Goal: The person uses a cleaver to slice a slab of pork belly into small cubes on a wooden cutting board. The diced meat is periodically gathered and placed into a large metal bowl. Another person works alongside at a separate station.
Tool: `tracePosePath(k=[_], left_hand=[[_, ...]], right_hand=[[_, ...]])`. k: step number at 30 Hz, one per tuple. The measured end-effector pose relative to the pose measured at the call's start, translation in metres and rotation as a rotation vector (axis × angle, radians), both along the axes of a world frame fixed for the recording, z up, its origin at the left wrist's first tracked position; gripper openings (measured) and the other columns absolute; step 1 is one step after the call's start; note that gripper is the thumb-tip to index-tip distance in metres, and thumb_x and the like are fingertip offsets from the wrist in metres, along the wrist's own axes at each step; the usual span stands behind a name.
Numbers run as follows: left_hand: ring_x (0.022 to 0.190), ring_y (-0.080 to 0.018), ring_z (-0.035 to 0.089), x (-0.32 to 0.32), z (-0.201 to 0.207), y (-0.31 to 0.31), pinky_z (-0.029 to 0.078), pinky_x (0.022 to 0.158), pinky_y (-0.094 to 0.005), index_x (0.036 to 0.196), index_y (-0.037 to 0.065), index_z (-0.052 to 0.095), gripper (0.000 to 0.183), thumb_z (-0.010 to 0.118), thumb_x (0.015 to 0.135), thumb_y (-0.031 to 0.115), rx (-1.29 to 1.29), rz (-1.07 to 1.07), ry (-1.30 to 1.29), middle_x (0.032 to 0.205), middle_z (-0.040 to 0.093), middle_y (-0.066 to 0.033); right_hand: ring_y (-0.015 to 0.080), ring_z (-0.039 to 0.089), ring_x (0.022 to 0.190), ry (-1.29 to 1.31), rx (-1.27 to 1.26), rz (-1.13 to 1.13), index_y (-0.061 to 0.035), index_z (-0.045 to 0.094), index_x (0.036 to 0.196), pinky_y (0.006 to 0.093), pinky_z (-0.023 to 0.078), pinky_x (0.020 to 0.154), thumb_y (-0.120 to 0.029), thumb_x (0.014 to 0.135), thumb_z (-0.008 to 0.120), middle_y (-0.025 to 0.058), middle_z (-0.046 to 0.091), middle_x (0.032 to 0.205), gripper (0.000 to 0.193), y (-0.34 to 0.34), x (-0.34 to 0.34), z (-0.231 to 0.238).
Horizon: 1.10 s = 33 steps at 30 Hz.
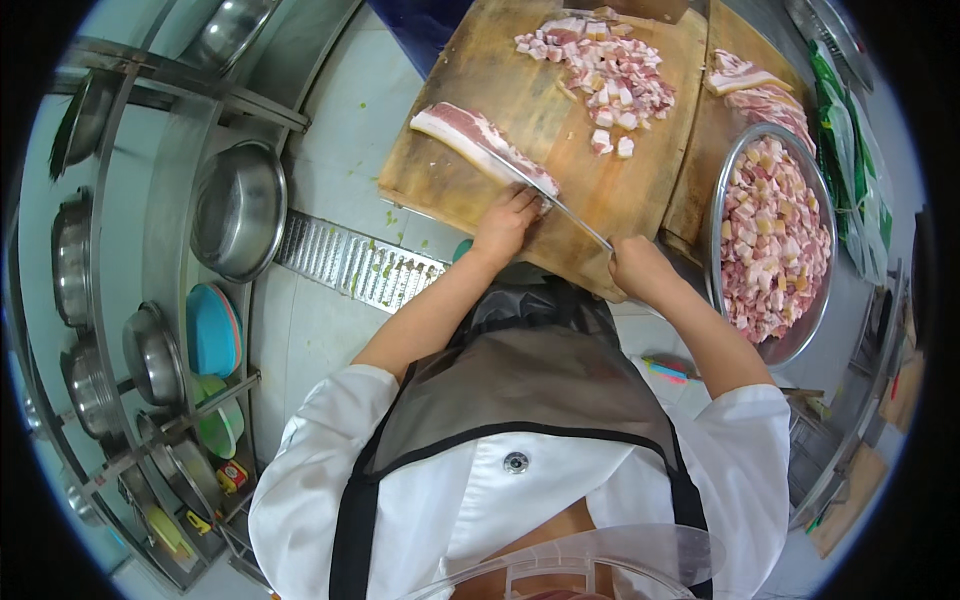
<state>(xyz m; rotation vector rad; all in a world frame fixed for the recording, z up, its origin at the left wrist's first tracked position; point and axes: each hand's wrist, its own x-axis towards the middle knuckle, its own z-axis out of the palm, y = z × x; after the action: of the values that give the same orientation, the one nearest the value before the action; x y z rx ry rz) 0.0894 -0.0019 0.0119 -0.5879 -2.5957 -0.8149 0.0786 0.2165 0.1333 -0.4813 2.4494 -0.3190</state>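
Note:
A long slab of raw pork belly (470, 135) lies on a round wooden chopping board (480, 60). My left hand (507, 222) presses down on the slab's near end. My right hand (640, 268) grips the handle of a knife (545, 190), whose blade lies along the slab's right side, right beside my left fingers. A heap of diced pork (610, 70) sits at the far side of the board.
A steel bowl (740, 160) full of diced meat stands at the right, with more pork strips (760, 95) behind it. A steel rack (120, 300) with bowls and coloured plates is at the left. A floor drain grate (350, 260) runs below the board.

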Motion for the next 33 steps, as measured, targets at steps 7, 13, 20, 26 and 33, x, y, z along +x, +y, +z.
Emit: tracePosePath(k=[7,13,20,26,33], left_hand=[[0.106,-0.0290,0.053,-0.006,0.005,-0.015,0.046,0.088,-0.0362,0.096,0.004,0.064,0.024,0.059,0.072,0.004,-0.039,0.021,-0.067,0.106,0.060,-0.0104],[0.107,-0.0276,0.053,0.000,-0.004,-0.015,0.044,0.092,-0.0356,0.095,0.003,0.064,0.026,0.053,0.071,0.005,-0.104,-0.005,-0.014,0.107,0.060,-0.0107],[0.106,-0.0281,0.052,0.013,0.008,-0.029,0.044,0.090,-0.0357,0.099,0.005,0.061,0.027,0.053,0.073,0.006,-0.087,-0.076,-0.116,0.106,0.059,-0.0107],[0.103,-0.0287,0.052,0.013,0.007,-0.052,0.044,0.088,-0.0377,0.098,0.004,0.060,0.028,0.061,0.070,0.007,0.216,-0.027,-0.150,0.105,0.057,-0.0103],[0.104,-0.0284,0.052,-0.031,0.012,-0.074,0.043,0.089,-0.0385,0.097,0.005,0.062,0.025,0.064,0.073,0.010,0.022,0.092,-0.034,0.108,0.058,-0.0087]], right_hand=[[0.0409,0.062,0.083,0.022,0.070,0.017,0.0032,0.064,0.086,0.0447,0.050,0.074,-0.006,0.074,0.050,0.0266,0.062,0.085,0.020,-0.015,-0.016,-0.026],[0.0395,0.061,0.084,0.042,0.069,-0.036,0.0021,0.064,0.085,0.0449,0.049,0.076,-0.011,0.074,0.055,0.0265,0.062,0.086,0.019,0.050,0.021,-0.018],[0.0410,0.059,0.081,0.014,0.076,-0.054,0.0028,0.062,0.084,0.0468,0.047,0.076,-0.011,0.074,0.056,0.0261,0.061,0.080,0.018,0.065,0.026,0.020],[0.0414,0.057,0.070,-0.053,-0.087,-0.220,0.0023,0.059,0.084,0.0446,0.044,0.063,-0.009,0.076,0.055,0.0265,0.056,0.070,0.015,0.078,0.040,0.042],[0.0382,0.059,0.060,0.098,-0.336,-0.259,0.0012,0.060,0.093,0.0402,0.046,0.055,-0.010,0.079,0.055,0.0237,0.057,0.064,0.019,0.002,0.022,0.005]])
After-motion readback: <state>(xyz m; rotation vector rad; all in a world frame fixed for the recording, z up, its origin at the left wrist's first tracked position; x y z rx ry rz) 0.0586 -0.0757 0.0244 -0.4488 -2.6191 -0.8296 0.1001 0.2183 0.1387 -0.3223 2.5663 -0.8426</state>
